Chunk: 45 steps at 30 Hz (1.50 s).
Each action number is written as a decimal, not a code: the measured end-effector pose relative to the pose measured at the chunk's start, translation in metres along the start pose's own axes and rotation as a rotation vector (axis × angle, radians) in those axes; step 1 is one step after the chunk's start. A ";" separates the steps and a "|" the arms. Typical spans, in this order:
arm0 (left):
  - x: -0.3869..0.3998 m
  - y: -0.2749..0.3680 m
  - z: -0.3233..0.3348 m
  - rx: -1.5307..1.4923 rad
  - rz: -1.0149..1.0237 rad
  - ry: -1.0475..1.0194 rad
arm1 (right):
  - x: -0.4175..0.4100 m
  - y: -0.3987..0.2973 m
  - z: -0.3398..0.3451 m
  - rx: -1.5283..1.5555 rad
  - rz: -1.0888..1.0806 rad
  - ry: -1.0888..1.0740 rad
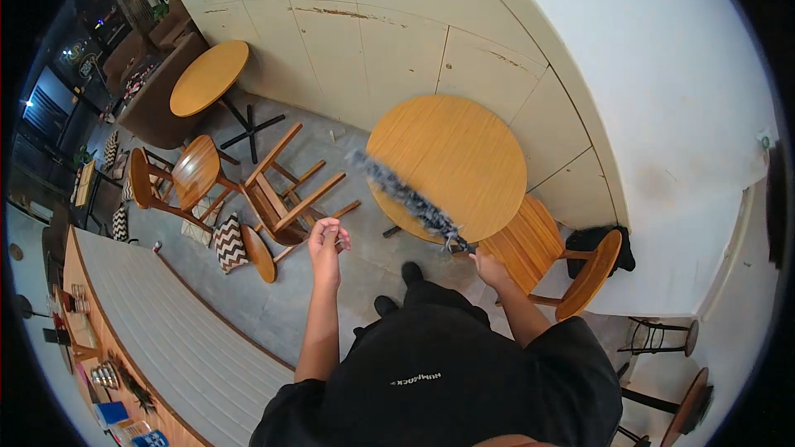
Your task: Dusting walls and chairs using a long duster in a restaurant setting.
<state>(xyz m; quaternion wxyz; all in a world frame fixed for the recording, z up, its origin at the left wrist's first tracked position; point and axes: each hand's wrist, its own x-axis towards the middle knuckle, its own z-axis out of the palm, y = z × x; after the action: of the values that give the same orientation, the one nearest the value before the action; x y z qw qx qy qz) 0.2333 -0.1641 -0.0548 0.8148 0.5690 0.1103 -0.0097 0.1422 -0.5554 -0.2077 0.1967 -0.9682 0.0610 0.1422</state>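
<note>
A fluffy grey duster [407,195] extends from my right hand [490,268], which is shut on its dark handle. Its blurred far end reaches past the left rim of a round wooden table [456,155], and the rest lies across or just above the tabletop. Contact with the wood cannot be told. My left hand [329,237] is raised over the floor with loosely curled fingers and nothing visible in it. Beyond that hand, a wooden chair [279,205] is tipped over with its legs pointing outward.
An upright wooden chair [531,242] stands close by my right hand, with a black bag [581,248] behind it. Another chair [195,174], a zigzag-patterned cushion [230,245] and a second round table [211,77] are left. A long counter [168,310] borders the floor; panelled cabinets [397,56] line the wall.
</note>
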 end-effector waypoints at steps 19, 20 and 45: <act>0.099 0.004 -0.007 0.186 -0.070 -0.120 | 0.018 0.014 0.004 0.017 0.025 0.118; 0.102 0.006 -0.010 0.198 -0.085 -0.099 | 0.021 0.015 0.003 0.067 0.105 0.131; 0.162 -0.040 -0.221 0.144 -0.216 0.240 | 0.160 -0.252 0.007 0.342 -0.204 -0.360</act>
<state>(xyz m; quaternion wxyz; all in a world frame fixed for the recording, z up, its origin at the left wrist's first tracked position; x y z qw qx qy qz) 0.3481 0.0446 -0.1949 0.7472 0.6080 0.2659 -0.0370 0.3366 -0.3320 -0.1700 0.3786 -0.8811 -0.0498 0.2792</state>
